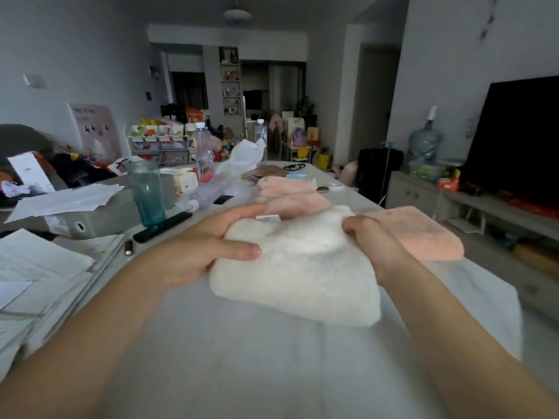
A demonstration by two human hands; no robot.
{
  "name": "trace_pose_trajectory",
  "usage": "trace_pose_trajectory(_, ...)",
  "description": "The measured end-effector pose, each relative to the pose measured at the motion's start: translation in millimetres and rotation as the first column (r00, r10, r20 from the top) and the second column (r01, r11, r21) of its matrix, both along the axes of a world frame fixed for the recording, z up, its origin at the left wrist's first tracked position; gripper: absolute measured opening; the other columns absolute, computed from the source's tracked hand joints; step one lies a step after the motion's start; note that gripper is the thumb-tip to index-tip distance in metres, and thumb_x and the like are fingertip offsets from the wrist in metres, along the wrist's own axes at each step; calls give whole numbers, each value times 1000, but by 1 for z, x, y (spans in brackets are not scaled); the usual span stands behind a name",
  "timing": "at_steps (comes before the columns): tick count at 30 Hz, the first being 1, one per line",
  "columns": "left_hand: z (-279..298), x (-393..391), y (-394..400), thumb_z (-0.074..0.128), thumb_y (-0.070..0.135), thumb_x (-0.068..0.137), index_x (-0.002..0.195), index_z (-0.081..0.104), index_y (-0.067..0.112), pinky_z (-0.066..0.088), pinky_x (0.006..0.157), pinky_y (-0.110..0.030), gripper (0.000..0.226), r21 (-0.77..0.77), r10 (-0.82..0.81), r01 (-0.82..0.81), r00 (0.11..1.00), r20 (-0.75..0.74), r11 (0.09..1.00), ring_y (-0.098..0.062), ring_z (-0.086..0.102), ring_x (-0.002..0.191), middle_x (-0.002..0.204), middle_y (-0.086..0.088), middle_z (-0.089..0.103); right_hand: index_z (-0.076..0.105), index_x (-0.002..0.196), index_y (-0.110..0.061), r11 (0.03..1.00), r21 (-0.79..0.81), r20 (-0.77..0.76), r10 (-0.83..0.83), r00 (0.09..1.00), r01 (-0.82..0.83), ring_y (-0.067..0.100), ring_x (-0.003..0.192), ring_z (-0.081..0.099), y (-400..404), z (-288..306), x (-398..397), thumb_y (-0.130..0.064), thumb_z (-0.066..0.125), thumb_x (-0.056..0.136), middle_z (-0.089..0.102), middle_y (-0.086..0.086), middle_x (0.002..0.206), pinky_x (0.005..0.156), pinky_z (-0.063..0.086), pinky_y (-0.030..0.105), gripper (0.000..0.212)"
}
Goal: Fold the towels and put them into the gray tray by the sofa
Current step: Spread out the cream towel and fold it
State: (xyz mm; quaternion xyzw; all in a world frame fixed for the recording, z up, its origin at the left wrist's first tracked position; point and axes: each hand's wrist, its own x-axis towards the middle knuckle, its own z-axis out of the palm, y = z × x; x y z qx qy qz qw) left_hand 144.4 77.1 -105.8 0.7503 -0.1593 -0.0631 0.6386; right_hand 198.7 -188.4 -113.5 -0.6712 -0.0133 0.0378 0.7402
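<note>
A white towel (298, 276), fluffy and folded into a thick rough rectangle, lies on the pale table (242, 358) near its middle, its far edge bunched and raised, a small white label showing at that edge; just beyond it a pink towel (290, 196) lies crumpled in soft rolls, touching the white one's far side; to the right a salmon-pink towel (423, 234) sits folded flat at the table's right edge, partly tucked behind the white towel.

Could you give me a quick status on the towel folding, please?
Left hand and right hand grip white towel, folded. Two pink towels wait behind. Nothing blocking.
</note>
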Motion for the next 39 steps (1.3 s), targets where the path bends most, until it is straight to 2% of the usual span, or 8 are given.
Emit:
trace_pose_trajectory(5,10,-18,32,81,21,65,130,62,39,60,77,-35,70,-243,98,-85,994,42,966,-29,68,110,133,2,63,64,103,-8,983,75,22,167,986,-169,25,72,71,36,9,11,0,47,82,72,11,79,63,60,42,28)
trace_pose_trajectory(8,-8,-13,25,71,11,71,131,61,37,57,81,-34,66,-190,206,-214,977,-59,958,-22,69,110,127,4,69,62,113,-10,991,-137,64,12,998,-3,26,79,73,31,-2,15,-4,52,86,74,10,92,57,57,31,30)
trace_pose_trajectory(12,-18,-9,24,72,7,72,128,64,31,54,82,-32,61,-125,108,-142,963,-247,982,-22,68,113,127,-3,69,58,127,-10,972,-211,-17,103,995,-104,34,106,68,17,-19,14,-17,56,93,70,16,116,84,53,42,35)
trace_pose_trajectory(17,-13,-9,32,70,21,78,126,66,25,54,91,-35,48,-260,98,-166,962,-256,951,-23,67,112,127,-11,68,65,98,-24,976,-84,100,209,973,-201,6,70,74,26,-21,11,-16,61,96,78,-7,83,50,54,19,9)
trace_pose_trajectory(22,-16,-2,30,70,26,85,114,74,18,59,67,-29,31,-227,246,-319,922,-298,920,-20,75,91,108,-11,76,60,119,-16,947,-287,150,192,970,-143,8,82,69,41,-24,9,-18,60,95,68,1,109,62,51,20,24)
trace_pose_trajectory(28,-14,7,29,65,5,67,110,69,32,54,60,-25,51,-239,519,-550,835,-182,800,-19,74,79,101,-7,74,53,113,-23,967,-246,178,113,978,-67,3,79,60,40,-30,18,-18,65,91,60,-11,95,54,45,16,26)
trace_pose_trajectory(33,-37,8,30,61,31,92,109,63,28,41,66,-24,17,495,571,-586,795,202,641,-9,60,85,103,3,64,56,121,-8,915,-398,121,129,984,-71,21,98,65,38,-35,20,-24,66,89,65,6,111,79,54,34,37)
trace_pose_trajectory(39,-39,7,35,63,39,91,86,69,24,39,61,-23,17,449,566,-654,755,332,609,-7,59,73,79,9,67,55,125,-11,884,-467,151,118,981,-35,12,90,62,29,-37,19,-30,66,88,64,1,107,67,49,28,42)
